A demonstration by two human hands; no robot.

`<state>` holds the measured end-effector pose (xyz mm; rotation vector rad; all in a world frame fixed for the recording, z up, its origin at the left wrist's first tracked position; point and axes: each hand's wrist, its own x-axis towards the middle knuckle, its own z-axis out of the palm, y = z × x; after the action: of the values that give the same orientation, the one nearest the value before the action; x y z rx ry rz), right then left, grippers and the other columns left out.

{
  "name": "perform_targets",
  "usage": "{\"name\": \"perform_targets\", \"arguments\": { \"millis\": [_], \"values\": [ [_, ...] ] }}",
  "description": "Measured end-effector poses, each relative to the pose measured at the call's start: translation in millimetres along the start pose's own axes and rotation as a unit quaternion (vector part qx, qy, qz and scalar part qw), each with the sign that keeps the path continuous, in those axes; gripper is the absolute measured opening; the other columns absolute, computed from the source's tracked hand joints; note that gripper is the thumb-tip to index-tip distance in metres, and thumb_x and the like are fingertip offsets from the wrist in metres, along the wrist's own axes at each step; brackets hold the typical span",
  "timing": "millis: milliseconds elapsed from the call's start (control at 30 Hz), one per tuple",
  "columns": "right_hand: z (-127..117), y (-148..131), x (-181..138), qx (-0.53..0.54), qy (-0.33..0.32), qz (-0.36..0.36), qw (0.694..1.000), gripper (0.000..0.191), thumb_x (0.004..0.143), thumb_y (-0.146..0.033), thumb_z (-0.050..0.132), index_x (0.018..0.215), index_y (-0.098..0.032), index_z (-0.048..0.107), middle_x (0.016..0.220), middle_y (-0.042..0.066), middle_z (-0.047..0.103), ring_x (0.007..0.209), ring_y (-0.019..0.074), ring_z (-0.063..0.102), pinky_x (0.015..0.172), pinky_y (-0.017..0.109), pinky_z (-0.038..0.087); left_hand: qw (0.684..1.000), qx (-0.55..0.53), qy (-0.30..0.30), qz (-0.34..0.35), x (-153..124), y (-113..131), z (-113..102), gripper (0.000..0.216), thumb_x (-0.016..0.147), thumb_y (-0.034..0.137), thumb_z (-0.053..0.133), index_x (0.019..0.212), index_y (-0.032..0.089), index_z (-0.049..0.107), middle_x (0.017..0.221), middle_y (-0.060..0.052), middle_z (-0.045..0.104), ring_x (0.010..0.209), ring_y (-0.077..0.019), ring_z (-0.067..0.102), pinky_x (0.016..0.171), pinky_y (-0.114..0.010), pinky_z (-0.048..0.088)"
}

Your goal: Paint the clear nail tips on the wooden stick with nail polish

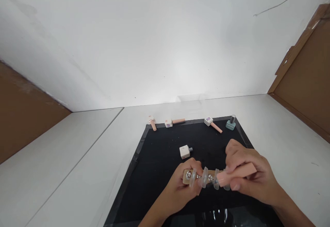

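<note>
My left hand (180,189) grips the left end of a small wooden holder (199,177) that carries several clear nail tips on metal studs. My right hand (247,175) pinches a pink nail polish cap with its brush (238,173) over the holder's right end. Both hands hover above a black mat (154,172). An open white polish bottle (185,151) stands on the mat just beyond my left hand.
Along the mat's far edge lie three white-and-pink polish bottles (152,122) (174,122) (212,124) and a teal bottle (230,124). The mat rests on a white table (77,165). Brown board panels (306,79) flank both sides.
</note>
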<state>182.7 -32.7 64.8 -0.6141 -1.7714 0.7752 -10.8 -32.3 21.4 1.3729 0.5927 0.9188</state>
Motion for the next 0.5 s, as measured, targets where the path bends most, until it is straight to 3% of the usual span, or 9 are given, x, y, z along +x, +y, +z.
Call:
{"name": "perform_targets", "arguments": {
  "millis": [167,367,500],
  "values": [
    [1,-4,4,-0.025,-0.034,-0.009,0.999,0.017,0.088,-0.042,0.059,0.082,-0.025,0.061,0.061,0.000,0.061,0.057,0.0157,0.051,0.050,0.029,0.037,0.999,-0.034,-0.009,0.004,3,0,2,0.028,0.085,0.037,0.057,0.070,0.018,0.042,0.058,0.006,0.041,0.046,-0.0046,0.035,0.045,-0.016,0.028],
    [1,2,-5,-0.046,0.012,0.015,0.999,0.006,0.086,-0.030,0.064,0.084,-0.025,0.063,0.064,0.000,0.061,0.061,0.0167,0.051,0.054,0.030,0.038,0.998,-0.053,-0.030,0.010,-1,-4,1,0.024,0.086,0.035,0.057,0.073,0.019,0.044,0.059,0.006,0.041,0.047,-0.0042,0.035,0.046,-0.016,0.030],
    [1,3,-7,-0.019,0.031,0.019,0.999,0.009,0.086,-0.034,0.064,0.083,-0.025,0.063,0.061,-0.001,0.059,0.059,0.0164,0.049,0.052,0.029,0.038,0.996,-0.077,-0.040,0.032,-2,-7,-1,0.023,0.087,0.034,0.056,0.074,0.019,0.045,0.060,0.006,0.040,0.047,-0.0037,0.035,0.046,-0.015,0.030]
  ]
}}
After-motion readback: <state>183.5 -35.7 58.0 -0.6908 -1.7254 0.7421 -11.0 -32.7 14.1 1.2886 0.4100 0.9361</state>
